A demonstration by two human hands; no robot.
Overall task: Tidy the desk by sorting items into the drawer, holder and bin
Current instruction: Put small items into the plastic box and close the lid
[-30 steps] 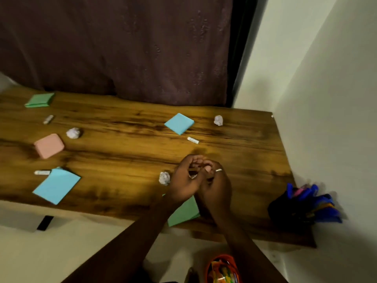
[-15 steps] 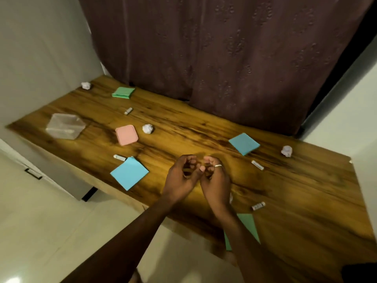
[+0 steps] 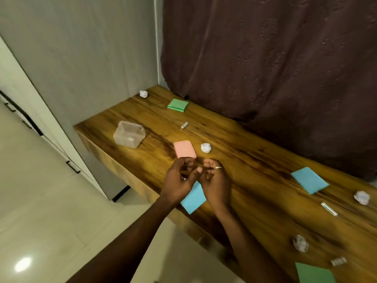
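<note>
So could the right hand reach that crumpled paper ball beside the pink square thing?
Probably yes: the crumpled paper ball lies on the desk just beyond the right hand, nothing between them, though its curled fingers may be holding something small.

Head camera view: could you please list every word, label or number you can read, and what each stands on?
No text is legible in this view.
Small white stick near the green pad: any print too small to read.
Long white stick at right: blurred.
Short white stick near the front edge: blurred.
</note>
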